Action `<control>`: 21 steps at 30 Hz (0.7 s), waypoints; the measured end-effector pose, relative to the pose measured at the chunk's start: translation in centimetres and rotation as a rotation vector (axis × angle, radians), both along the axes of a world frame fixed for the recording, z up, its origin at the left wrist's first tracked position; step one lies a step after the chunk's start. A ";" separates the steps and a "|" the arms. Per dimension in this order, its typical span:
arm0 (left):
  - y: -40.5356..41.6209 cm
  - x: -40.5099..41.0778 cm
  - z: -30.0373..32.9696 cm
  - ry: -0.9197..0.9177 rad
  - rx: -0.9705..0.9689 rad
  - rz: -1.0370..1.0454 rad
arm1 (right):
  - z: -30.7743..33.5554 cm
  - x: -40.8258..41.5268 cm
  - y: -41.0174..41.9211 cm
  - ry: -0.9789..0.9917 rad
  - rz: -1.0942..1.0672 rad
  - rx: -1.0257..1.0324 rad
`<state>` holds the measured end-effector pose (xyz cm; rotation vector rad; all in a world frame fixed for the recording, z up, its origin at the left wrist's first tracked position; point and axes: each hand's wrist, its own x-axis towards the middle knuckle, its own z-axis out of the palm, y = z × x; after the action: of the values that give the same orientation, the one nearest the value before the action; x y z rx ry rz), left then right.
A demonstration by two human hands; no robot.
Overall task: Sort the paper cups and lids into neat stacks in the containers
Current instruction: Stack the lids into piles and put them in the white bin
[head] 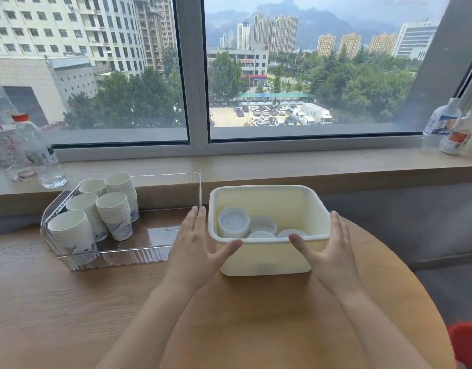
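Hands (pixel 194 241) (pixel 328 243) flanking cream tub (pixel 266 259) of lids (pixel 233 222), bottle labels (pixel 440 126) unreadable

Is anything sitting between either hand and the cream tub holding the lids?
Nothing visible. The left hand and right hand sit at opposite sides of the cream tub, fingers straight, thumbs reaching onto its near wall. The clear tray of cup stacks stands off to the left, outside both hands.

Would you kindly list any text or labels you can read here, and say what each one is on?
None can be read.
Water bottle label: too blurred.
Two white bottles on the windowsill: labels blurred.
Red shop sign outside: too small.
Paper cups: blue pattern only, no words.
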<state>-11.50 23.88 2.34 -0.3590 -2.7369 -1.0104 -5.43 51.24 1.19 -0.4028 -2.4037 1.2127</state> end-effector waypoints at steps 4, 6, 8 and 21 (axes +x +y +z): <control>-0.1 -3.4 0.0 -0.091 0.098 0.043 | 0.0 -4.0 0.1 0.004 0.024 -0.028; -0.3 -4.8 -0.1 -0.119 0.116 0.041 | 0.0 -5.7 -0.1 0.011 0.032 -0.034; -0.4 -6.0 -0.2 -0.110 0.131 0.021 | -0.1 -7.2 -0.3 0.023 0.036 -0.030; -1.5 -10.4 -1.8 0.016 0.136 -0.065 | 0.5 -14.0 0.4 0.000 0.097 -0.045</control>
<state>-21.92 22.35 0.57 -0.4336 -2.6393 -1.1977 -19.44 51.61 1.67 -0.3024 -2.4242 1.3105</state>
